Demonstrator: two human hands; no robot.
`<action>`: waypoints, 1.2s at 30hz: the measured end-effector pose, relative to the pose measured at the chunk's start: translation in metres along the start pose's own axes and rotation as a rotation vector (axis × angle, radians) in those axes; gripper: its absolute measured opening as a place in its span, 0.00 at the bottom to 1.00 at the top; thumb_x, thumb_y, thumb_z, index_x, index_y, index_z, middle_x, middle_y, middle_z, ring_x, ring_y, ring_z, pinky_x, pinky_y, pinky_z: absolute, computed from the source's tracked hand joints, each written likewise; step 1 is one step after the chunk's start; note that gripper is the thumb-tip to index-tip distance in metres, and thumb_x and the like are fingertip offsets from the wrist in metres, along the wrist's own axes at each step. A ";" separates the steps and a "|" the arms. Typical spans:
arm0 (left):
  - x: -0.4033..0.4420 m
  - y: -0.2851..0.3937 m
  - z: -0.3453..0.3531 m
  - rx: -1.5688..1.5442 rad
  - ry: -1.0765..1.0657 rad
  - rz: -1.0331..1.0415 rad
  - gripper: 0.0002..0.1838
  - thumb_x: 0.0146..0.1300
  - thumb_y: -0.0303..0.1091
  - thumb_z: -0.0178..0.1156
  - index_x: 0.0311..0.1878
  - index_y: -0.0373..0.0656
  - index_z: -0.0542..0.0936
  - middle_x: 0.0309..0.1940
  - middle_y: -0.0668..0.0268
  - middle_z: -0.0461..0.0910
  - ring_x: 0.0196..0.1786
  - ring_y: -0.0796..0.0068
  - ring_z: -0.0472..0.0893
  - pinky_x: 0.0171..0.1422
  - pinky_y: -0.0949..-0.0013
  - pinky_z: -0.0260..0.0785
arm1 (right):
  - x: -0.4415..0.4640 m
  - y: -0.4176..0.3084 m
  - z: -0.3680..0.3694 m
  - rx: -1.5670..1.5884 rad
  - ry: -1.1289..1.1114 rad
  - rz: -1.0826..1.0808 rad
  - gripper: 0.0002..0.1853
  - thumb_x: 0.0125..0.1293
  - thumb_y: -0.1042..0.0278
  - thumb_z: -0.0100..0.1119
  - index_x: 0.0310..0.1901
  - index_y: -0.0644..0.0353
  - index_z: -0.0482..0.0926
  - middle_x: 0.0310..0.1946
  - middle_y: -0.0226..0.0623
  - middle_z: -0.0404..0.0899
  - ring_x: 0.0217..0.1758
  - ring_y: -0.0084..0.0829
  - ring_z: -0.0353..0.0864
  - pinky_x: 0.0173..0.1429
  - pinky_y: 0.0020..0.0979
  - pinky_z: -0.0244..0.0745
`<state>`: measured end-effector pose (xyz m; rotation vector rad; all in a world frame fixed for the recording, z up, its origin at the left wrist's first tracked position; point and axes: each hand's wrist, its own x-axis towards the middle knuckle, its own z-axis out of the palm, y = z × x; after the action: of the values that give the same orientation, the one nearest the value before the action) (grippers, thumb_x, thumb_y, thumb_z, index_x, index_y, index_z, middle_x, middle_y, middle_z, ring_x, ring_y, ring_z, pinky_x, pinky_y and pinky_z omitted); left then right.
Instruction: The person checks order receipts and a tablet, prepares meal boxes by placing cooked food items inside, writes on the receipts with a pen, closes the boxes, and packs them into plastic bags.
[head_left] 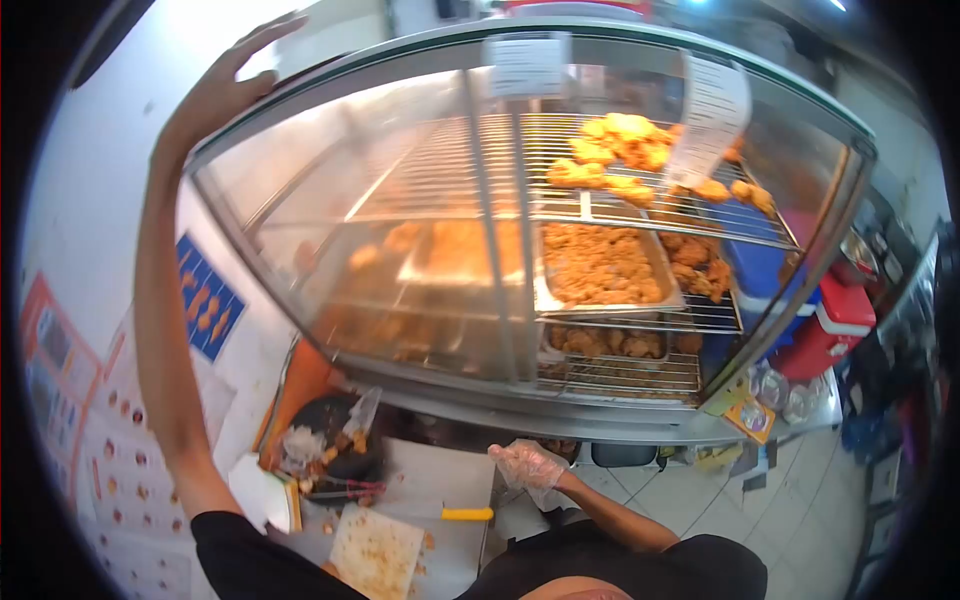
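My left hand point(218, 88) is raised at the upper left, bare and open. Its fingers are spread at the top corner of the glass display case point(500, 393). My right hand point(527, 465) wears a clear plastic glove and hangs below the front of the case. Its fingers look loosely curled, with nothing visible in them. Left of it, a yellow-handled knife point(467, 514) lies on the metal counter point(440, 470). A stained white cutting board point(375, 550) with crumbs is nearby. Behind the board sits a dark bowl point(335, 415) with crumpled plastic and food bits.
Inside the case, fried chicken point(625, 140) lies on the upper wire rack, and a metal tray point(610, 303) of fried pieces stands below. Paper slips point(527, 65) hang on the glass. A red cooler point(825, 330) stands at the right, above the tiled floor point(790, 490).
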<state>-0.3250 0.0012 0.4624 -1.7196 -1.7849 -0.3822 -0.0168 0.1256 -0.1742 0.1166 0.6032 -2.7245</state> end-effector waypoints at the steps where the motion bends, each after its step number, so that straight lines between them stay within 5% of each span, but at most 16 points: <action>1: 0.022 -0.024 0.005 -0.099 -0.084 -0.058 0.32 0.61 0.28 0.51 0.71 0.47 0.68 0.72 0.64 0.66 0.71 0.69 0.64 0.71 0.66 0.58 | -0.013 -0.010 0.020 -0.255 0.122 -0.067 0.10 0.72 0.71 0.54 0.36 0.68 0.81 0.32 0.32 0.83 0.34 0.20 0.84 0.36 0.17 0.82; 2: 0.034 -0.045 0.007 -0.179 -0.154 -0.094 0.28 0.65 0.37 0.52 0.69 0.46 0.71 0.61 0.64 0.74 0.58 0.67 0.70 0.67 0.65 0.62 | -0.024 -0.021 0.041 -0.511 0.251 -0.125 0.10 0.72 0.71 0.54 0.35 0.67 0.80 0.31 0.30 0.83 0.33 0.18 0.83 0.34 0.16 0.81; 3: 0.046 -0.053 0.011 -0.253 -0.228 -0.139 0.27 0.69 0.46 0.53 0.67 0.44 0.74 0.50 0.64 0.82 0.45 0.66 0.76 0.63 0.64 0.66 | -0.023 -0.028 0.035 -0.166 0.146 -0.071 0.12 0.73 0.69 0.54 0.32 0.65 0.79 0.28 0.27 0.80 0.30 0.16 0.80 0.31 0.14 0.76; 5: 0.056 -0.011 0.003 -0.119 -0.561 -0.572 0.26 0.72 0.50 0.51 0.63 0.41 0.77 0.42 0.62 0.84 0.37 0.72 0.76 0.51 0.68 0.71 | -0.021 -0.043 0.022 0.565 0.033 0.115 0.17 0.75 0.65 0.52 0.26 0.60 0.76 0.23 0.20 0.73 0.24 0.10 0.72 0.24 0.12 0.66; 9: 0.026 -0.025 0.027 -0.338 -0.299 -0.286 0.26 0.74 0.54 0.49 0.57 0.42 0.82 0.26 0.72 0.79 0.29 0.87 0.69 0.34 0.77 0.62 | -0.044 -0.066 0.059 -0.454 0.105 -0.257 0.18 0.77 0.62 0.51 0.27 0.61 0.76 0.21 0.20 0.70 0.23 0.10 0.69 0.25 0.10 0.63; 10: 0.021 -0.042 0.024 -0.357 -0.248 -0.297 0.26 0.74 0.54 0.49 0.54 0.42 0.83 0.25 0.73 0.78 0.29 0.87 0.69 0.34 0.78 0.61 | -0.048 -0.073 0.069 -0.793 0.173 -0.366 0.18 0.77 0.63 0.51 0.28 0.61 0.77 0.20 0.20 0.70 0.24 0.09 0.69 0.25 0.10 0.63; 14: 0.007 -0.068 -0.010 -0.234 -0.165 -0.508 0.26 0.74 0.55 0.48 0.39 0.41 0.84 0.29 0.76 0.80 0.30 0.88 0.71 0.36 0.80 0.61 | -0.046 -0.085 0.091 -0.743 0.162 -0.398 0.24 0.77 0.55 0.49 0.21 0.56 0.69 0.19 0.16 0.60 0.22 0.13 0.59 0.24 0.21 0.56; 17: -0.003 -0.025 -0.013 -0.274 0.260 -0.387 0.25 0.74 0.53 0.50 0.52 0.38 0.80 0.39 0.65 0.83 0.39 0.81 0.80 0.45 0.77 0.71 | -0.030 -0.091 0.098 -1.041 0.174 -0.415 0.21 0.76 0.56 0.51 0.25 0.58 0.71 0.20 0.17 0.63 0.22 0.15 0.61 0.25 0.25 0.58; 19: -0.012 -0.055 -0.032 -0.109 0.247 -0.308 0.22 0.74 0.45 0.52 0.59 0.37 0.76 0.48 0.61 0.81 0.49 0.75 0.81 0.56 0.73 0.71 | -0.024 -0.112 0.145 -1.084 0.019 -0.576 0.17 0.75 0.59 0.53 0.28 0.60 0.73 0.20 0.21 0.67 0.22 0.19 0.64 0.27 0.28 0.61; 22: -0.025 -0.034 -0.019 0.011 0.347 -0.160 0.18 0.74 0.38 0.54 0.60 0.36 0.75 0.51 0.61 0.80 0.54 0.75 0.78 0.59 0.72 0.69 | -0.021 -0.166 0.260 -1.511 -0.069 -1.084 0.07 0.68 0.64 0.58 0.34 0.57 0.75 0.27 0.40 0.77 0.30 0.43 0.78 0.37 0.41 0.72; 24: -0.024 -0.022 -0.026 0.040 0.276 -0.092 0.17 0.73 0.34 0.54 0.59 0.35 0.75 0.53 0.61 0.80 0.55 0.75 0.77 0.60 0.72 0.68 | -0.024 -0.191 0.343 -1.610 0.045 -1.424 0.06 0.64 0.66 0.60 0.35 0.57 0.76 0.31 0.40 0.75 0.37 0.41 0.77 0.41 0.38 0.74; 28: -0.033 -0.006 -0.032 -0.254 0.231 -0.149 0.16 0.71 0.30 0.56 0.58 0.34 0.76 0.53 0.62 0.80 0.54 0.75 0.76 0.60 0.73 0.67 | 0.023 -0.236 0.475 -1.473 0.116 -2.489 0.06 0.61 0.65 0.60 0.36 0.54 0.83 0.33 0.32 0.77 0.46 0.35 0.77 0.46 0.37 0.74; 30: -0.039 -0.010 -0.039 -0.153 0.260 -0.149 0.17 0.71 0.29 0.56 0.59 0.34 0.75 0.54 0.61 0.80 0.55 0.74 0.77 0.61 0.72 0.67 | 0.033 -0.253 0.516 -1.984 0.214 -2.378 0.06 0.59 0.65 0.61 0.37 0.52 0.85 0.35 0.31 0.80 0.46 0.33 0.80 0.44 0.35 0.74; 32: -0.038 -0.017 -0.037 -0.082 0.276 -0.130 0.18 0.70 0.29 0.57 0.61 0.34 0.75 0.55 0.60 0.80 0.56 0.73 0.77 0.62 0.71 0.67 | 0.063 -0.270 0.537 -2.450 0.342 -1.986 0.08 0.58 0.66 0.62 0.38 0.55 0.84 0.39 0.32 0.81 0.45 0.35 0.82 0.40 0.37 0.75; 33: -0.033 -0.022 -0.031 -0.059 0.280 -0.110 0.18 0.69 0.28 0.57 0.61 0.34 0.75 0.55 0.60 0.80 0.56 0.72 0.77 0.62 0.70 0.67 | 0.084 -0.279 0.539 -2.567 0.452 -1.815 0.10 0.58 0.67 0.61 0.40 0.59 0.82 0.41 0.33 0.81 0.44 0.37 0.82 0.36 0.39 0.75; 36: -0.027 -0.032 -0.044 0.001 0.252 -0.123 0.17 0.74 0.33 0.51 0.61 0.35 0.76 0.55 0.58 0.80 0.57 0.69 0.78 0.64 0.68 0.67 | 0.127 -0.308 0.540 -2.476 0.471 -1.834 0.12 0.57 0.65 0.63 0.42 0.58 0.85 0.41 0.36 0.82 0.46 0.38 0.82 0.38 0.47 0.74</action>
<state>-0.3468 -0.0500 0.4864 -1.4910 -1.7085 -0.6219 -0.2468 0.1189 0.4177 0.2764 -1.9217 -0.1445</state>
